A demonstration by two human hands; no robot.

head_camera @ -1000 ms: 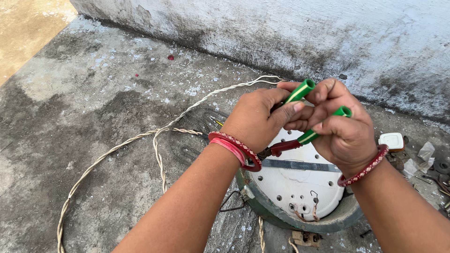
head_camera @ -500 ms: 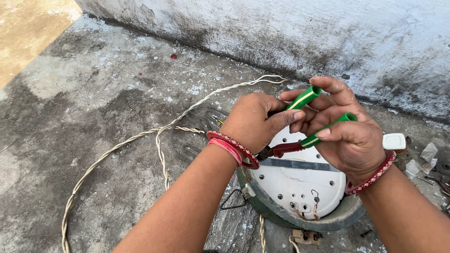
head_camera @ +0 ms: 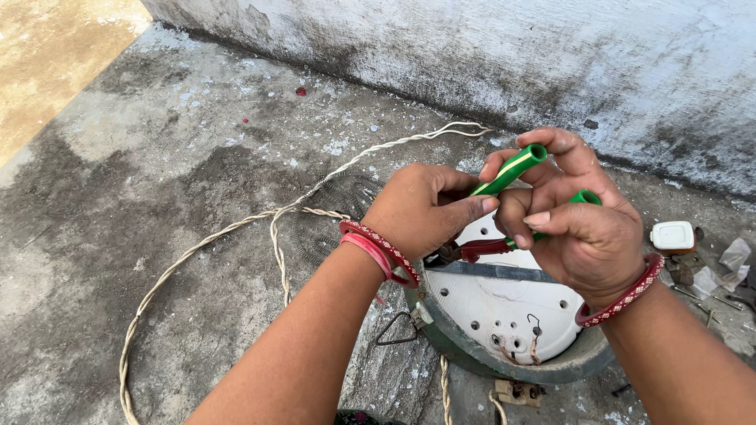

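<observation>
Here, a pair of pliers point(head_camera: 504, 206) with green-sleeved handles is held between both hands, above a round heater base point(head_camera: 504, 323) that stands on the concrete floor point(head_camera: 157, 197). The right hand point(head_camera: 583, 228) is curled fairly tight about the handles: one green handle is seen rising past its fingertips, and the end of the other is seen above its knuckles. Its thumb is laid across the front, pressed toward the index finger. The left hand point(head_camera: 421, 208) is closed in a loose fist just beside the right hand, with its thumb stretched out to touch the upper green handle. The red part of the pliers near the pivot and the dark nose are seen below the two hands, pointing toward the left wrist; what the nose grips, if anything, cannot be told, since it is hidden under the left hand.

Red bangles point(head_camera: 378, 252) are worn on the left wrist, and a red beaded bangle point(head_camera: 622, 295) on the right wrist. Directly beneath the hands, the white ceramic plate of the heater base is seen, with small holes and bits of wire at its near edge. A coiled heating element point(head_camera: 331, 212) lies on the floor just beyond the left wrist. A twisted pale cord point(head_camera: 236, 228) is laid in a long loop to the left of that hand. A small white plug point(head_camera: 673, 235) rests on the floor right of the right hand, near the wall point(head_camera: 472, 47).
</observation>
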